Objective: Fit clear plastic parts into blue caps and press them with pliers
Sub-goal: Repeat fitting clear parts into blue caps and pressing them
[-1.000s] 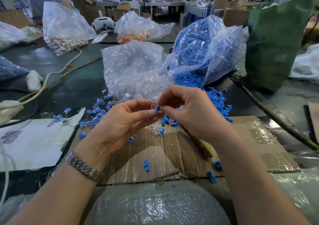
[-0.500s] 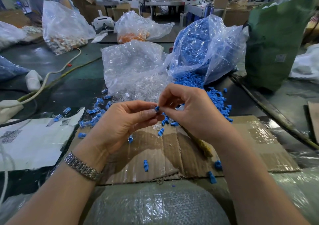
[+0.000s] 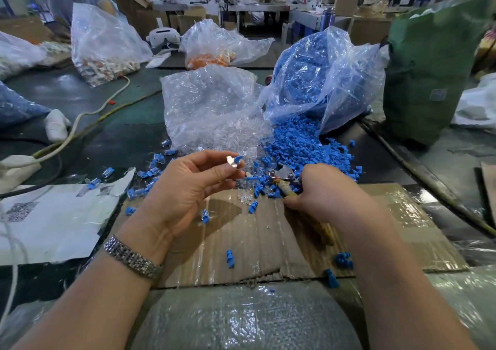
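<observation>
**Blue cap pinched in left hand, pliers under right**

Blue cap [image 3: 237, 158] with its clear plastic part [image 3: 231, 161] sits at the tips of my left hand [image 3: 188, 188], raised above the cardboard sheet [image 3: 268, 231]. Thumb and forefinger pinch the pair; palm turned up and inward, other fingers loosely curled beneath. A metal watch band [image 3: 132, 257] circles that wrist.

My right hand [image 3: 330, 191] is low on the cardboard, knuckles up, fingers curled round the yellow handle of the pliers [image 3: 288, 182]. Metal head pokes out past my fingers toward the spilled caps; handle end shows beneath my wrist. Whether the pliers' nose is parted or closed, I cannot tell.

Cap looks small, solid blue, ribbed like the loose ones; the clear piece catches light as a pale square against my fingertip.

Behind my hands, a heap of loose blue caps [image 3: 300, 145] pours from an open bag of blue caps [image 3: 322, 81] on the desk [image 3: 107, 135]. Just left of it stands a bag of clear parts [image 3: 209, 108]. A few clear pieces [image 3: 245, 194] and stray caps lie on the cardboard between my hands.
</observation>
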Tool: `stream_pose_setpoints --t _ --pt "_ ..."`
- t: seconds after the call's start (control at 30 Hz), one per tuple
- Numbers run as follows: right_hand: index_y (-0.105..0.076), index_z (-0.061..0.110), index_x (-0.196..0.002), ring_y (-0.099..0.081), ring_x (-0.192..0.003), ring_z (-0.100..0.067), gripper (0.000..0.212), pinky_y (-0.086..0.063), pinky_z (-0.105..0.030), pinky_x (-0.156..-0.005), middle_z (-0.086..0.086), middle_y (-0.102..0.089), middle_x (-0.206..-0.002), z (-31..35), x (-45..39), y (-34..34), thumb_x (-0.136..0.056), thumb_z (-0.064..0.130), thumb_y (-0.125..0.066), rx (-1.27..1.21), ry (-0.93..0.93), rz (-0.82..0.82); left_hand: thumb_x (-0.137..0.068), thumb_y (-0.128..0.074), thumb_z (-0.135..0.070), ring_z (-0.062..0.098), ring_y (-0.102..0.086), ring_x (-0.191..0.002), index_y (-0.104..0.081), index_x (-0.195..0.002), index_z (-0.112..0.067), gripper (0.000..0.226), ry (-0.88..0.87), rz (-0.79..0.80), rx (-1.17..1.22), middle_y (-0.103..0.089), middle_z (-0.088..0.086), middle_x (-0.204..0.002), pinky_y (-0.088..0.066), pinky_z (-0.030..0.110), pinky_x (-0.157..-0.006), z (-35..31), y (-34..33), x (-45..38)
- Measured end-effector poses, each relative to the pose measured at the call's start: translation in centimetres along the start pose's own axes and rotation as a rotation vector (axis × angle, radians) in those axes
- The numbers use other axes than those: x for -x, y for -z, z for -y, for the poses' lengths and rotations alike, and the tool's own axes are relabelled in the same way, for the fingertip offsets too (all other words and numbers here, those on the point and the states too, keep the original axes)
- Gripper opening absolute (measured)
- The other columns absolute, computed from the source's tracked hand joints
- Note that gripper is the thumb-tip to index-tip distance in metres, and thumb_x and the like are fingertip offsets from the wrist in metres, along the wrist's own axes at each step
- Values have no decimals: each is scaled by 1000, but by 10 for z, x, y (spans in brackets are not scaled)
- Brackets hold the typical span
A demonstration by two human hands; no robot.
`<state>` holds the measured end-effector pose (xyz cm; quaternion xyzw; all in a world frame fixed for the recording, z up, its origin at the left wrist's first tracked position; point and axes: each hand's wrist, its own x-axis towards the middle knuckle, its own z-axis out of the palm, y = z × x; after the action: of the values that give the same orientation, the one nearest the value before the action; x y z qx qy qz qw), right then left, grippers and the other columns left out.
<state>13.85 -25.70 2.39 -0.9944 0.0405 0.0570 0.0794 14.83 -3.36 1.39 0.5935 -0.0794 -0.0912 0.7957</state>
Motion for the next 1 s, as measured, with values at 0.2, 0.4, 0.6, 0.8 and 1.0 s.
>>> stream_pose_setpoints --t 0.2,0.4,0.6,0.8,1.0 --pt "-54 10 -70 -50 -55 -23 33 -39 -34 -52 -6 -54 -64 -4 -2 8 -92 35 -57 -377 35 -20 -75 -72 -10 24 -74 -96 -75 -104 -6 29 -23 -53 34 -75 15 -108 -60 26 -76 0 4 -1" --pt "-66 -2 -96 -67 -71 -26 34 -62 -47 -73 -11 -63 -75 6 12 13 -101 31 -60 -941 273 369 -75 -72 -10 18 -73 -100 -74 -105 -6 30 -37 -68 75 -76 11 -107 -59 26 -85 1 5 -3" --pt "-67 -2 -102 -67 -76 -24 37 -63 -40 -73 -7 -61 -77 17 20 14 -101 34 -58 -956 358 430 -74 -72 -11 21 -70 -101 -75 -105 -7 31 -57 -51 -9 -76 11 -107 -57 29 -91 2 3 -4" --pt "-66 4 -88 -67 -67 -23 44 -64 -47 -70 -8 -62 -72 24 19 10 -99 45 -56 -915 343 363 -74 -74 -14 31 -67 -114 -79 -99 -13 26 -78 -54 -62 -75 12 -111 -53 39 -102 3 4 -3" --pt "-62 8 -77 -64 -53 -20 46 -63 -42 -60 1 -60 -55 29 17 6 -100 47 -55 -870 339 303 -74 -75 -17 28 -69 -112 -80 -99 -15 26 -116 -64 -89 -75 12 -110 -51 39 -102 4 4 -3"
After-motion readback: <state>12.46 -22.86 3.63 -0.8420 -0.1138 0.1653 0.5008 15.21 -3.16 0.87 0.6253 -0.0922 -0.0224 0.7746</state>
